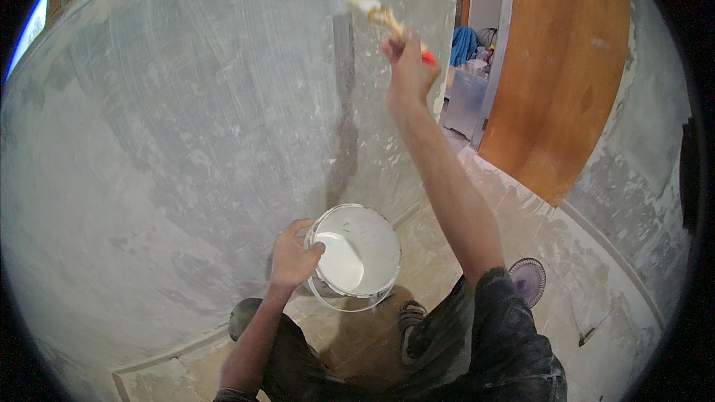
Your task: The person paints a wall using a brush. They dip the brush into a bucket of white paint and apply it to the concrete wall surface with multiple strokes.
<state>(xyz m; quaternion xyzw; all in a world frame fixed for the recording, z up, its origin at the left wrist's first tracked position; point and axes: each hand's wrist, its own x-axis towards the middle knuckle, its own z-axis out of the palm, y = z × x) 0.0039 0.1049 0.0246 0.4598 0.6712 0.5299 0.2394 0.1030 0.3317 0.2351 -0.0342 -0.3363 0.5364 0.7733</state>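
My right hand [410,64] grips the wooden handle of a paintbrush [385,15], raised in front of the wall. The brush has whitened bristles at its tip and a red end below my fist. Whether the bristles touch the wall I cannot tell. My left hand [297,257] holds the rim of a white plastic bucket [380,240], thumb over the edge. White paint [338,262] lies in the bottom of the tilted bucket, and its wire handle [352,310] hangs down on my side. Whitish brush streaks cover much of the grey wall [212,95].
An open wooden door [553,78] stands to the right, beside a doorway with a blue cloth [463,47] beyond it. A round fan [528,282] is near my right elbow. A small dark object [586,336] lies on the stained tile floor [558,290].
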